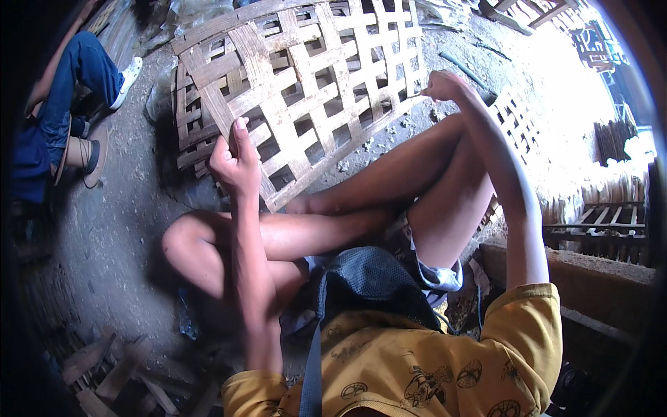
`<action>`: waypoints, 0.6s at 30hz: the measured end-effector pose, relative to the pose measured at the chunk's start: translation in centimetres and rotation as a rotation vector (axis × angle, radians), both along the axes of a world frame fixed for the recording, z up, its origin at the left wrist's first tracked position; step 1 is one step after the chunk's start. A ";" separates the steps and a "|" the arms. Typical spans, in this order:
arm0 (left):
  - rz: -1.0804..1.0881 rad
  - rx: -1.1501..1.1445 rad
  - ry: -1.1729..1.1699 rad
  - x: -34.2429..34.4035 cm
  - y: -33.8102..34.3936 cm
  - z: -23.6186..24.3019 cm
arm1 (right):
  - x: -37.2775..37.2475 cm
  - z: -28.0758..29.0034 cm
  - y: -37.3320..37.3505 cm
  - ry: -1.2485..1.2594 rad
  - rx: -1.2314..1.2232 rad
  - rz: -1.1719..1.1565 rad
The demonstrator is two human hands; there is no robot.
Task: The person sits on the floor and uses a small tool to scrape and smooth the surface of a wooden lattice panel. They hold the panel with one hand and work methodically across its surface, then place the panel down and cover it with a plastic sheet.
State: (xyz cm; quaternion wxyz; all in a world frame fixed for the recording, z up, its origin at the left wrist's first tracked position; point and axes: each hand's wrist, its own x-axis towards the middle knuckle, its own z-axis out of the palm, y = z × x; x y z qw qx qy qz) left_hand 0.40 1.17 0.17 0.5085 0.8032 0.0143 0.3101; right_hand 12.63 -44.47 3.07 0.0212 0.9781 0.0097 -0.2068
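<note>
- A woven slat lattice (pixel 300 73) sits just beyond the person's crossed legs (pixel 319 233), over the grey ground (pixel 125 236)
- Left hand (pixel 236 163): grip clenched on the lattice's near left edge, thumb pointing up
- Right hand (pixel 447 87): grip pinching the lattice's right-hand edge
- Another person's white shoe (pixel 127 83) rests well apart, at left
- Loose wood pieces (pixel 125 367) lie at lower left

2 hands (pixel 237 163) on a woven wooden lattice (pixel 301 78), just beside bent bare legs (pixel 326 236)
</note>
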 end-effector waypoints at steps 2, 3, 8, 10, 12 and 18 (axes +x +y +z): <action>-0.014 -0.034 -0.031 -0.2 -0.7 0.5 | 0.3 0.9 -0.6 -0.014 0.185 0.115; -0.009 -0.007 -0.106 0.2 -0.7 0.5 | 0.3 1.5 -0.9 -0.032 0.266 0.103; -0.010 -0.095 -0.016 -1.1 -1.2 1.6 | 0.2 0.7 -4.4 -0.096 0.297 0.237; -0.015 -0.092 0.032 -1.4 -1.1 1.7 | -0.8 0.2 -4.8 0.019 0.369 0.088; -0.033 -0.094 0.032 -1.7 -1.6 2.2 | -1.1 0.6 -4.1 0.006 0.362 0.179; 0.012 -0.126 0.048 -1.5 -2.9 2.9 | 0.9 -0.4 -1.7 0.079 0.470 0.232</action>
